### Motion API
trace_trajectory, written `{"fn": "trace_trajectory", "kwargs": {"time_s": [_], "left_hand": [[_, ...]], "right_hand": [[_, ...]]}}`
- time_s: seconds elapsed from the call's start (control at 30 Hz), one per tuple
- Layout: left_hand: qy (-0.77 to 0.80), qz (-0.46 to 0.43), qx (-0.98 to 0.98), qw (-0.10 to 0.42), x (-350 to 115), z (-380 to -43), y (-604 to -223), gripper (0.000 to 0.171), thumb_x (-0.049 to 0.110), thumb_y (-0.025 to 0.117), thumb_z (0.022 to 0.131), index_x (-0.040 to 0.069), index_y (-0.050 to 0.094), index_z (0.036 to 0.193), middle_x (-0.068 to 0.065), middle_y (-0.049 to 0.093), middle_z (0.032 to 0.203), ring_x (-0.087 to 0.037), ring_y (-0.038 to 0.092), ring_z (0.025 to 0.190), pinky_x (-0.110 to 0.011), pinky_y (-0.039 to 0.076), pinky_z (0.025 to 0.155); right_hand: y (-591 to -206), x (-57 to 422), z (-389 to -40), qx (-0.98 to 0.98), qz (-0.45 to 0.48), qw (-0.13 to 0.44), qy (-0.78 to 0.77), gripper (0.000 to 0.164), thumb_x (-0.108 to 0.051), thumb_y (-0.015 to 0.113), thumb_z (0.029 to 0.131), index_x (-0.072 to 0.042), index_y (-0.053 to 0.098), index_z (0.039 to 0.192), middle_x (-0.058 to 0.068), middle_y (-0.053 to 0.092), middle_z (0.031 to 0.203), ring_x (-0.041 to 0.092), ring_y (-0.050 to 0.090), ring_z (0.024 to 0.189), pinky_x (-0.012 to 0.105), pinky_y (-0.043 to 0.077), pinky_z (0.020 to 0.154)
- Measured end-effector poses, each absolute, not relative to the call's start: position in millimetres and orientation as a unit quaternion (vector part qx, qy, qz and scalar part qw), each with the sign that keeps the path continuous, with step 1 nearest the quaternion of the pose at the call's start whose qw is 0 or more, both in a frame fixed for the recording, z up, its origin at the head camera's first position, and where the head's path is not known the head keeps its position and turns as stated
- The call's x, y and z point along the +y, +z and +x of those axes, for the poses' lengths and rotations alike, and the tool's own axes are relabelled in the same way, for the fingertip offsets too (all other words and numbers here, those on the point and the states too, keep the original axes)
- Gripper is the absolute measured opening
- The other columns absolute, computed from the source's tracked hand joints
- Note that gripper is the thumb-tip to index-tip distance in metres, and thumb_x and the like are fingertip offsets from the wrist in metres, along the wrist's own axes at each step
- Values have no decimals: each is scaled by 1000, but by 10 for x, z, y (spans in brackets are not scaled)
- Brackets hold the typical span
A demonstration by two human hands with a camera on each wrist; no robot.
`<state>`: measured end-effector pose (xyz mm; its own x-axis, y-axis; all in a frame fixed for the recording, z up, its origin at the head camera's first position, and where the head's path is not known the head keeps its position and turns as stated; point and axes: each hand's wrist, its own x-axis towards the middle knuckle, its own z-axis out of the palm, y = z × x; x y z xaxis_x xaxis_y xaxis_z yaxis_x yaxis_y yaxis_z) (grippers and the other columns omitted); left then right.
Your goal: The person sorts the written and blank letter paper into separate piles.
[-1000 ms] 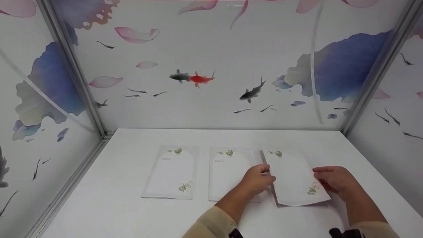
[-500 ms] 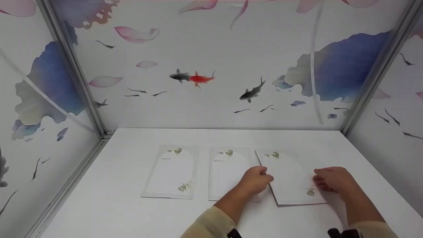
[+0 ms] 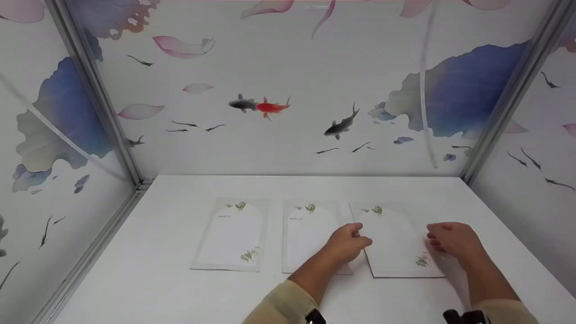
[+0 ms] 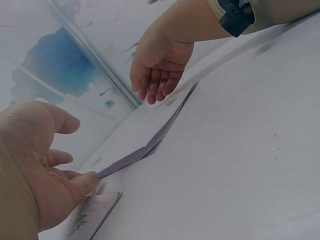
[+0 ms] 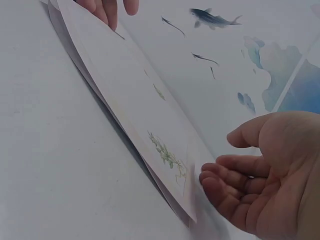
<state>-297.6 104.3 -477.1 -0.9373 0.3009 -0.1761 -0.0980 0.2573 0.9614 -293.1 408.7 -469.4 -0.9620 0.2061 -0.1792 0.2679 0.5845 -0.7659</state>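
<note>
White sheets of stationery [image 3: 396, 243] with green plant prints lie at the right of the row. In the right wrist view a top sheet [image 5: 135, 110] bows above another layer. My left hand [image 3: 347, 243] is at the pile's left edge. Its thumb [image 4: 87, 182] touches that edge in the left wrist view, the other fingers loosely spread. My right hand [image 3: 456, 240] is beside the right edge with fingers loosely bent, fingertips [image 5: 207, 172] close to the paper and the thumb raised apart.
Two similar printed sheets lie to the left, one at the far left [image 3: 229, 238] and one in the middle [image 3: 310, 234], partly under my left forearm. The white table [image 3: 135, 270] meets a painted back wall [image 3: 288, 153] and side walls with metal posts [image 3: 96, 99].
The top sheet, lifted and askew earlier, has come down and lines up with the layer beneath. Both hands have stayed at its sides, the right one shifting slightly upward.
</note>
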Motion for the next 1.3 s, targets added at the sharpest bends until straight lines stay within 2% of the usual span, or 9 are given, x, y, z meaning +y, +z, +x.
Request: {"fn": "trace_trajectory", "kwargs": {"time_s": [0.1, 0.2, 0.3, 0.5, 0.67, 0.9, 1.13, 1.3], "left_hand": [[615, 56, 770, 157, 963, -2998, -4751, 58, 33, 73, 98, 19, 59, 153, -7, 59, 158, -29, 53, 151, -50, 45, 124], [622, 51, 768, 146, 842, -3040, -4743, 58, 36, 72, 100, 19, 57, 154, -4, 59, 158, -28, 53, 151, -50, 45, 124], [622, 55, 770, 132, 681, -3107, -4745, 60, 37, 69, 101, 17, 54, 156, -5, 58, 160, -28, 51, 153, -49, 43, 126], [624, 49, 774, 97, 258, -3270, -4728, 62, 35, 66, 104, 12, 50, 159, -8, 54, 163, -31, 49, 155, -48, 42, 127], [626, 36, 776, 68, -111, -3368, -4749, 63, 31, 63, 105, 7, 46, 161, -13, 52, 164, -35, 46, 156, -51, 43, 126], [635, 4, 770, 57, -476, -3448, -4746, 65, 31, 62, 106, 8, 42, 163, -13, 48, 167, -35, 44, 158, -51, 40, 128], [616, 6, 787, 48, -580, -3455, -4731, 64, 31, 63, 106, 9, 44, 163, -11, 49, 167, -32, 43, 159, -50, 39, 128], [544, 41, 836, 65, -563, -3420, -4736, 72, 40, 72, 101, 17, 45, 163, -10, 47, 169, -32, 41, 160, -53, 38, 129]], "right_hand": [[-4707, 3945, -2958, 883, 107, 10, -456, 74, -58, 54, 108, 1, 55, 152, 24, 66, 146, 21, 74, 114, 25, 62, 90], [-4712, 3762, -3019, 867, 76, 4, -492, 77, -63, 56, 105, -3, 54, 154, 21, 64, 151, 24, 71, 125, 22, 61, 95], [-4685, 3586, -3086, 849, 47, 5, -526, 75, -61, 59, 105, -5, 53, 155, 20, 63, 153, 22, 70, 129, 20, 60, 98], [-4611, 3291, -3182, 821, 12, 21, -571, 65, -50, 60, 108, -6, 53, 156, 20, 61, 155, 26, 66, 136, 24, 59, 103], [-4628, 3032, -3267, 808, 6, 31, -589, 61, -44, 64, 108, -6, 55, 154, 19, 62, 154, 27, 65, 136, 26, 59, 104], [-4637, 2642, -3356, 803, 4, 37, -595, 54, -41, 67, 106, -10, 61, 150, 16, 66, 150, 26, 67, 134, 31, 59, 108], [-4599, 2398, -3361, 810, -21, 39, -585, 56, -44, 69, 104, -12, 62, 150, 12, 67, 149, 27, 67, 135, 42, 54, 116], [-4614, 2429, -3307, 831, -50, 40, -553, 62, -45, 72, 102, -13, 59, 153, 10, 64, 153, 31, 62, 142, 52, 48, 122]]}}
